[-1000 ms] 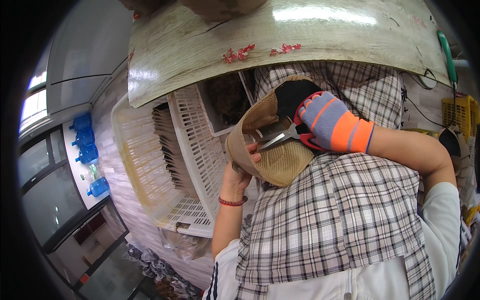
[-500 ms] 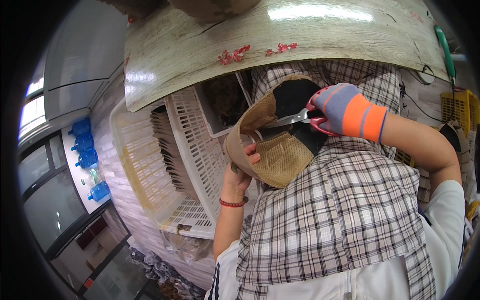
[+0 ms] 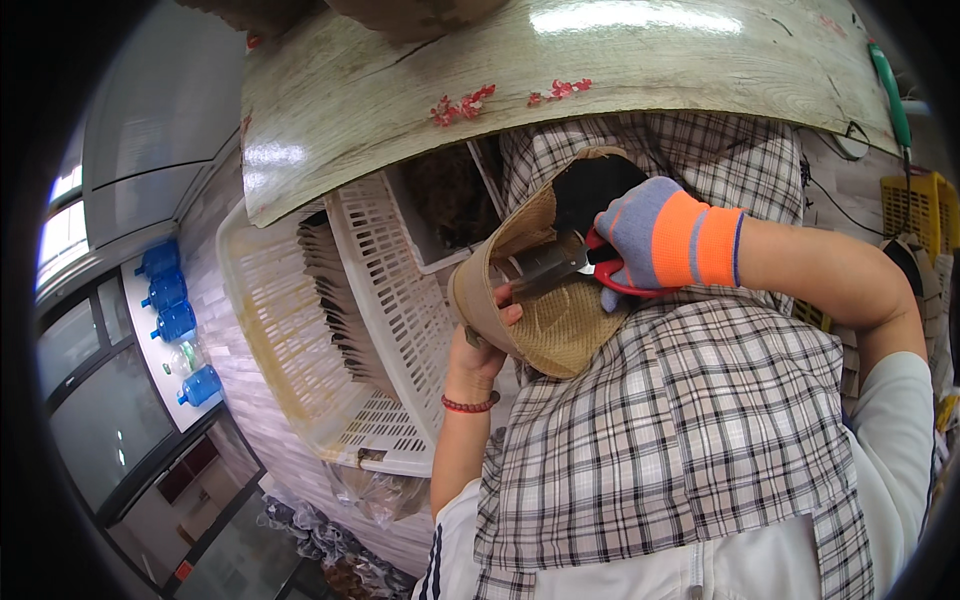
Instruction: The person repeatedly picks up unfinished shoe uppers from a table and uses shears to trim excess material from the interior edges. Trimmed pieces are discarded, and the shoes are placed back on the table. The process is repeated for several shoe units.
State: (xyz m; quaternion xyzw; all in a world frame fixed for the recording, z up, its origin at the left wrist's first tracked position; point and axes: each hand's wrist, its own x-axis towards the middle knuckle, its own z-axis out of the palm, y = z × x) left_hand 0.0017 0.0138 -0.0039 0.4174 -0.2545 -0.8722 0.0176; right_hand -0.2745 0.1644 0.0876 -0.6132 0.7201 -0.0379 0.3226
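Observation:
A tan cap [image 3: 480, 295] with a woven-looking inside and a black part lies over my lap, its opening turned up. My bare left hand [image 3: 490, 325] grips the cap's left edge, fingers over the rim on the inside. My right hand [image 3: 635, 240], in a grey and orange glove, is closed around the red handles of a pair of scissors [image 3: 545, 268]. Their blades reach into the cap, pointing toward my left fingers; the blade tips are hard to make out against the dark inside.
A wood-patterned table [image 3: 400, 130] spans the far side. Left of my lap stands a white plastic basket [image 3: 385, 270] with a row of stacked brown pieces [image 3: 345, 310]. Blue water bottles [image 3: 175, 320] stand far left. A yellow crate [image 3: 925, 215] is at right, near a green-handled tool [image 3: 888, 95].
My gloved right hand has moved left and slightly down, pushing the scissors deeper into the cap. The blades now look broader and darker. My left hand keeps its hold.

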